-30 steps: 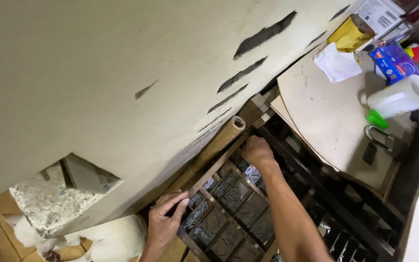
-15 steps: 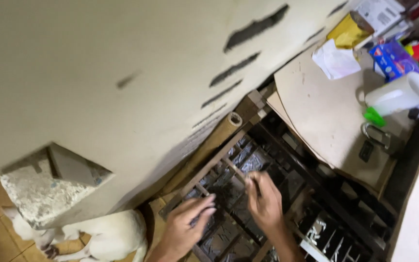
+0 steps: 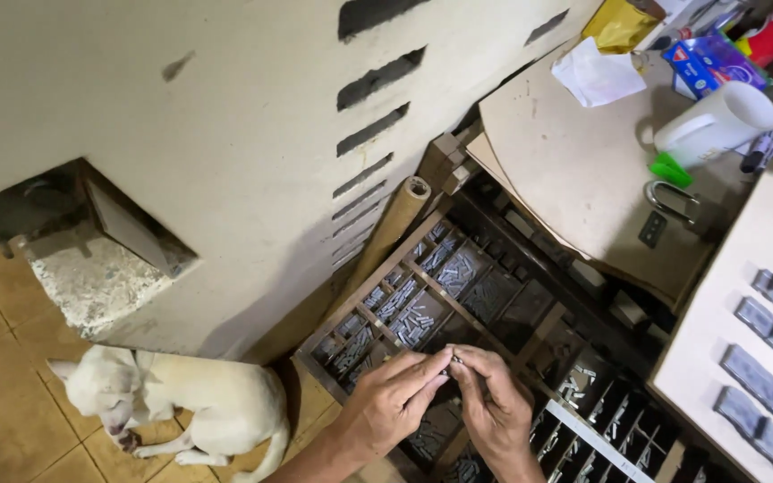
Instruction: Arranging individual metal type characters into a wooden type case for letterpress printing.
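Metal type sort, a small dark sliver, sits pinched between the fingertips of both hands above the wooden type case. The left hand closes thumb and forefinger on one end of it; the right hand nips the other end, its remaining fingers curled. Judging by this, one piece is picked and being turned or checked, and it is not yet set down anywhere. Many compartments of the case hold grey sorts, so most of the picking looks undone. On the pale board at the right, several grey blocks of type lie in short rows.

Half a second ago the hands were apart, each reaching down into the compartments; now they meet over the near part of the case, and the view has swung lower. A cardboard tube leans at the far left edge of the case. On the tabletop stand a white jug and a padlock. A white dog lies on the tiled floor.
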